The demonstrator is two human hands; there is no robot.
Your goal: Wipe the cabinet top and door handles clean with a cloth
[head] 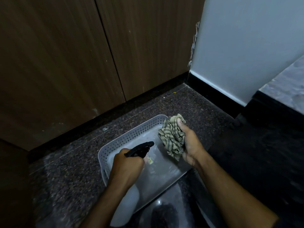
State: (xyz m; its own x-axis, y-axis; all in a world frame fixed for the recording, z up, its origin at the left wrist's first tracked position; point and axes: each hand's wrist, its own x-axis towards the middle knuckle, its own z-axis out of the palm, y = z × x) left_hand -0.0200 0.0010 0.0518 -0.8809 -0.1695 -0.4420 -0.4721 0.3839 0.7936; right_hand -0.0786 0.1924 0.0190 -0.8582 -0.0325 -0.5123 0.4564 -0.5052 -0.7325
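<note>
Below both hands, a grey perforated basket [131,137] sits on the speckled dark floor [69,170]. The left hand [126,165] curls round the neck of a spray bottle [131,199], fingers wrapped under the black trigger head [139,148], whose nozzle points towards the right hand. The bottle's pale body runs back beneath the left forearm. A small label [148,160] peeks out just right of the left knuckles, but its print is too blurred to read. The right hand [190,145] grips a bunched cloth [172,139], olive-and-cream striped, held over the basket's far right corner, with a loose end hanging towards the basket floor. Beyond the hands stand brown wood-grain cabinet doors [65,63] above a black plinth. To the right of the right hand, a pale wall [246,46] meets a black skirting, and a marbled slab [286,86] juts in at the edge.
</note>
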